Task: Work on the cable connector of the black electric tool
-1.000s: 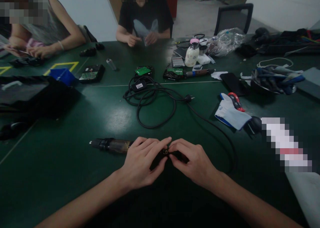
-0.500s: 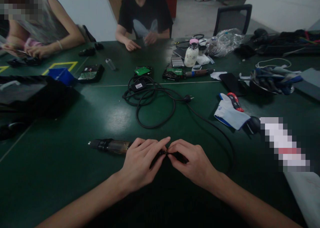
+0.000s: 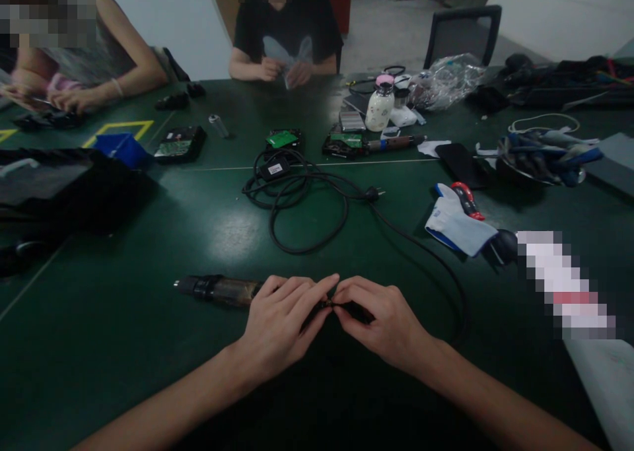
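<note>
An electric screwdriver (image 3: 230, 290) with a brown and black body lies on the green table, its tip pointing left. My left hand (image 3: 282, 315) is wrapped over the tool's rear end, with the index finger stretched to the right. Opposite it, the fingertips of my right hand (image 3: 379, 312) pinch a dark cable connector (image 3: 360, 311). Both sets of fingertips meet at a small metallic part between them; whether the connector is seated there I cannot make out. A black cable (image 3: 448, 269) curves round from the right and runs out of sight behind my right hand.
Ahead lies the coiled cable with a plug (image 3: 372, 194). Opened hard drives (image 3: 344, 142), a bottle (image 3: 380, 107) and another electric screwdriver (image 3: 396, 144) stand beyond it. To the right are a glove (image 3: 458, 226) and red-handled tool (image 3: 467, 200); a black bag (image 3: 64, 193) is left. Two people sit opposite.
My hands stay nearly still, fingertips together at the tool's rear end. Across the table, a person's hand has lifted off the tabletop to a clear plastic bag.
</note>
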`<state>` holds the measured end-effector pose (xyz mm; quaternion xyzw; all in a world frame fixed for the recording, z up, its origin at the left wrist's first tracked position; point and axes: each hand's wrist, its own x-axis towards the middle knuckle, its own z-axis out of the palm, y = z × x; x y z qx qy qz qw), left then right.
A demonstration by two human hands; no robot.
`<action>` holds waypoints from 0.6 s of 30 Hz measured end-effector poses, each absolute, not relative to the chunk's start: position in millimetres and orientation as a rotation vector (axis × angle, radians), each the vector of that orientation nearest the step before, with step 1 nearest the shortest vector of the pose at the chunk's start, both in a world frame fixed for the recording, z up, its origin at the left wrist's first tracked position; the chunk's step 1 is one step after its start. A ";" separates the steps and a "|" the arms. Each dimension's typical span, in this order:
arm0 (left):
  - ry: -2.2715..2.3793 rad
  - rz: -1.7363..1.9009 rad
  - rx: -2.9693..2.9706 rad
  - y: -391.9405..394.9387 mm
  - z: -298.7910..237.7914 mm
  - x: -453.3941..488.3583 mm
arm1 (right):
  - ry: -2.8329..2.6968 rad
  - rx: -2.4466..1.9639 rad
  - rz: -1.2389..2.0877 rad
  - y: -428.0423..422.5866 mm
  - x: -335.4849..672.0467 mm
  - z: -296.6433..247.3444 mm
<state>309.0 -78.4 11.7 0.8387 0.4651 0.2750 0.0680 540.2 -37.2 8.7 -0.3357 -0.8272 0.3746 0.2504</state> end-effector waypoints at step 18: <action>1.375 0.811 2.546 -77.4 11.2 309.2 | -2.250 -0.896 0.998 -37.1 540.5 8.5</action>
